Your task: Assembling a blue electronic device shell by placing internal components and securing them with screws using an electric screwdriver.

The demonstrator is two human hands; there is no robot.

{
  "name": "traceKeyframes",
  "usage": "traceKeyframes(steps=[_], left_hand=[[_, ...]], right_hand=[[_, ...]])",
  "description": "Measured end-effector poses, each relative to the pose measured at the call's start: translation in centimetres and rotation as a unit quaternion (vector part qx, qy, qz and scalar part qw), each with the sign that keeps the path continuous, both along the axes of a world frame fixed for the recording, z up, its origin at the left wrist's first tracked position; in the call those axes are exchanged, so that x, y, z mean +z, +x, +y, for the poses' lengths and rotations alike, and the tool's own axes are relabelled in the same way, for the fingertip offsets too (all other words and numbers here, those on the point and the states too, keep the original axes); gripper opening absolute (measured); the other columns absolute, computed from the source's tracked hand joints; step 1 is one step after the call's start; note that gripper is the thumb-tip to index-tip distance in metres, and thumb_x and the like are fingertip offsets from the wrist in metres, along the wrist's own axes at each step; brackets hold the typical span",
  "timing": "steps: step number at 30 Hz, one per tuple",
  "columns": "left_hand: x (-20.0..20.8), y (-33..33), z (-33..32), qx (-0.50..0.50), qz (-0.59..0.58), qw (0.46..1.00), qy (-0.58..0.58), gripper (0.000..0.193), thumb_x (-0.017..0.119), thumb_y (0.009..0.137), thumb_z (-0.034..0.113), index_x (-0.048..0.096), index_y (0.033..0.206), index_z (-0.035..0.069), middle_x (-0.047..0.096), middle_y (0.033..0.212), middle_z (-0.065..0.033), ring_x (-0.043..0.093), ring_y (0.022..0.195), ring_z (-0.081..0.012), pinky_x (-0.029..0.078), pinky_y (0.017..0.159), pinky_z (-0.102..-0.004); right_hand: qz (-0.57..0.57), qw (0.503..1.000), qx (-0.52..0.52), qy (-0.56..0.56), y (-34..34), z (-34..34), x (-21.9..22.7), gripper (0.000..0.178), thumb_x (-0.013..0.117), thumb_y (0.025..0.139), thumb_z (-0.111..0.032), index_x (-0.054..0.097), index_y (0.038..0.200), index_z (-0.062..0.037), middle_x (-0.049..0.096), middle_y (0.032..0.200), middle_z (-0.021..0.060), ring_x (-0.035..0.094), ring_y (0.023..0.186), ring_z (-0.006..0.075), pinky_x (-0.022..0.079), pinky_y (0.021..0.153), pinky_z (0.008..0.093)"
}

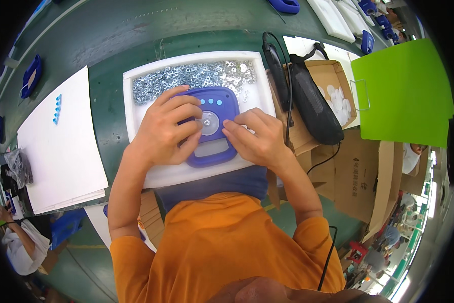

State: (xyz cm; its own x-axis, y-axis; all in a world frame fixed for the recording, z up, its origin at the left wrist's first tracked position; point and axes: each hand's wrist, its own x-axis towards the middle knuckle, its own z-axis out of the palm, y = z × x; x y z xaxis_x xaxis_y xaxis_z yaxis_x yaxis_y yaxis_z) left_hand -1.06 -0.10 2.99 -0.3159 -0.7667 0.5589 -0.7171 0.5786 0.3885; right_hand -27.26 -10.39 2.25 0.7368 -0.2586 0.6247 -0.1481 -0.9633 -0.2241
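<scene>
A blue plastic casing (214, 161) with a cut-out handle lies on the white foam tray (169, 177) before me. Set in its middle is a clear round disc (208, 122), and several small light-blue dots run above the disc. My left hand (169, 126) is closed around the casing's left side, fingers on top and thumb low. At the casing's right side, the thumb and forefinger of my right hand (257, 136) are pinched together beside the disc. Whatever sits between those fingertips is hidden. Many loose metal nuts and washers (181, 76) fill the far part of the tray.
To the right stand a cardboard box (333, 70) of white round pieces, a black mesh-covered tool (313, 101) with a cable, and a green board (404, 91). White sheets (65, 151) with a blue strip lie left. Another person (25, 242) sits at lower left.
</scene>
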Motion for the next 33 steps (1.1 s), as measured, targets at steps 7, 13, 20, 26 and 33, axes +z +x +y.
traceKeyframes(steps=[7, 13, 20, 26, 33], left_hand=[[0.0, -0.2, -0.1, 0.003, 0.01, 1.0, 0.009, 0.02, 0.079, 0.074, 0.005, 0.083, 0.093, 0.008, 0.076, 0.109, -0.0074, 0.074, 0.123, -0.0322, 0.054, 0.123, -0.0592], [-0.4, 0.5, 0.1, -0.026, 0.046, 0.998, 0.046, 0.018, 0.077, 0.079, 0.006, 0.086, 0.094, 0.008, 0.079, 0.114, -0.0107, 0.073, 0.128, -0.0367, 0.05, 0.126, -0.065], [0.1, 1.0, 0.1, -0.002, 0.005, 0.998, 0.067, 0.015, 0.082, 0.08, 0.014, 0.085, 0.093, 0.009, 0.077, 0.118, -0.0087, 0.071, 0.132, -0.0343, 0.046, 0.13, -0.0618], [0.4, 0.6, 0.1, 0.054, -0.06, 0.993, 0.091, 0.028, 0.086, 0.089, 0.025, 0.09, 0.114, 0.015, 0.075, 0.142, -0.0128, 0.058, 0.155, -0.0386, 0.039, 0.135, -0.0627], [0.1, 0.9, 0.3, 0.045, -0.056, 0.989, 0.127, 0.04, 0.087, 0.089, 0.034, 0.09, 0.126, 0.02, 0.068, 0.16, -0.015, 0.046, 0.165, -0.0436, 0.036, 0.136, -0.0656]], right_hand=[[-0.005, 1.0, 0.014, 0.016, 0.3, 0.3, -0.1, 0.024, 0.091, 0.085, -0.01, 0.083, 0.106, -0.0033, 0.072, 0.099, 0.0056, 0.072, 0.081, 0.0233, 0.059, 0.066, 0.0354], [0.008, 0.999, 0.016, 0.028, 0.2, 0.7, -0.3, 0.023, 0.09, 0.085, -0.01, 0.083, 0.105, -0.0033, 0.072, 0.098, 0.0052, 0.073, 0.081, 0.0235, 0.06, 0.066, 0.0352], [0.036, 0.997, 0.038, 0.051, 0.3, 1.2, 0.4, 0.035, 0.093, 0.083, -0.02, 0.081, 0.113, -0.0066, 0.079, 0.12, 0.008, 0.073, 0.104, 0.0285, 0.059, 0.085, 0.0426], [0.066, 0.993, 0.038, 0.085, 0.3, 3.9, -0.3, 0.035, 0.09, 0.09, -0.031, 0.074, 0.106, -0.005, 0.079, 0.127, 0.0104, 0.07, 0.112, 0.031, 0.055, 0.091, 0.0443], [0.054, 0.996, -0.006, 0.07, -0.1, 4.1, -1.0, 0.037, 0.09, 0.092, -0.032, 0.064, 0.09, -0.0067, 0.08, 0.131, 0.0151, 0.069, 0.109, 0.0313, 0.054, 0.085, 0.043]])
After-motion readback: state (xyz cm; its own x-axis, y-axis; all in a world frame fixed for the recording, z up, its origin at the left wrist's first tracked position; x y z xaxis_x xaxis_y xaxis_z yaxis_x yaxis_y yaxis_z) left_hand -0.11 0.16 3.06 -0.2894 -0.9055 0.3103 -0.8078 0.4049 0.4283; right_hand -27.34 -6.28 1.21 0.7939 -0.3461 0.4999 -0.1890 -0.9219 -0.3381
